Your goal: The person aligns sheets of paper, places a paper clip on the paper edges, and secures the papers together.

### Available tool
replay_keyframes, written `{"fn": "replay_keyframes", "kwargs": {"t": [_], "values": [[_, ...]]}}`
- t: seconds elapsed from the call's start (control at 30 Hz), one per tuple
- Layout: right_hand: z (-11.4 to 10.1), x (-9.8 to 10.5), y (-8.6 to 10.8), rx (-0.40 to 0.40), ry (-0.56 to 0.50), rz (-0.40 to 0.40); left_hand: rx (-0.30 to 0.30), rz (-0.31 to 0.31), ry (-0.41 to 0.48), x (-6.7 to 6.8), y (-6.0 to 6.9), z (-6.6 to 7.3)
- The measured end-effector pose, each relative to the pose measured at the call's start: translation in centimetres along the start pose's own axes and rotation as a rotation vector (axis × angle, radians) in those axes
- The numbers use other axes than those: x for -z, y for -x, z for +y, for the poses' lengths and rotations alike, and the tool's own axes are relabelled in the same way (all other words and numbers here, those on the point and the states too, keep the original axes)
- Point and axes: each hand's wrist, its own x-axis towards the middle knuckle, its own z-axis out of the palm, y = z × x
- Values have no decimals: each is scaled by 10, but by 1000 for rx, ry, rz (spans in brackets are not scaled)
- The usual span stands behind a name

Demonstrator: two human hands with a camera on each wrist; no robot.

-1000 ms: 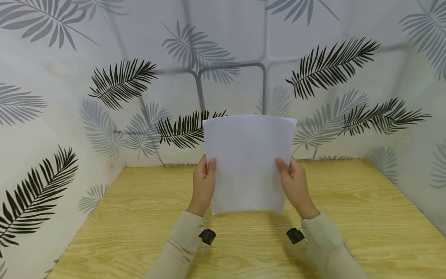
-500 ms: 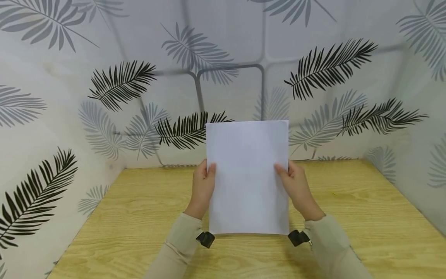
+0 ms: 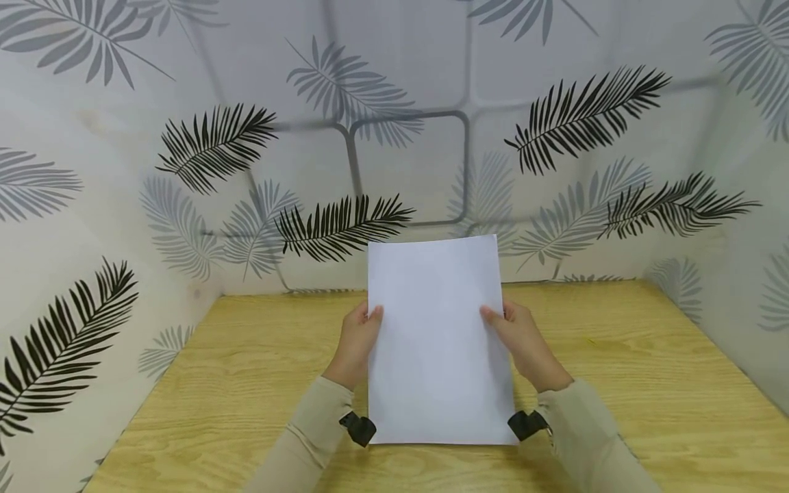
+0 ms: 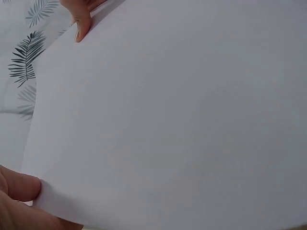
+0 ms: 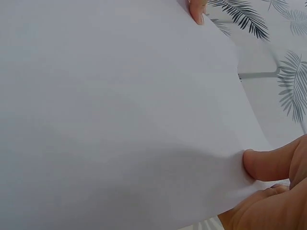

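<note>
A blank white sheet of paper (image 3: 434,349) is held up over the table by both hands, its lower edge toward the person. At its left edge my left hand (image 3: 356,346) pinches it, thumb on the front and the other fingers behind. My right hand (image 3: 527,346) pinches the right edge in the same way. In the left wrist view the paper (image 4: 168,115) fills most of the picture, with the left thumb (image 4: 24,187) at lower left. The right wrist view has the right thumb (image 5: 268,164) pressing on the paper (image 5: 120,105). The fingers behind the sheet are mostly hidden.
The wood-grain table (image 3: 246,383) spreads beneath the hands. A pale curtain-like backdrop (image 3: 407,171) with leaf prints encloses its back and sides. A small yellow speck (image 3: 591,341) lies on the table at right. Black wrist cameras (image 3: 359,429) sit near the paper's lower corners.
Both hands have lowered a little, keeping their grip on the paper. The sheet has come down and tilted flatter, so its lower edge sits closer to the person and more of its length shows.
</note>
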Motion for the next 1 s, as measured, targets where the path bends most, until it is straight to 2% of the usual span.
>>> {"fn": "replay_keyframes", "kwargs": {"t": [0.1, 0.3, 0.53, 0.87, 1.0], "values": [[3, -1, -1, -28, -3, -20, 33, -8, 1, 0, -3, -5], [10, 0, -2, -52, 3, -42, 55, -13, -11, 0, -6, -15], [23, 5, -4, -105, -15, -68, 69, -76, 0, -1, -4, -19], [29, 11, -6, -136, 1, -96, 47, -147, 55, -3, -2, -22], [30, 13, -5, -134, 11, -95, 46, -170, 46, 0, -4, -21]]}}
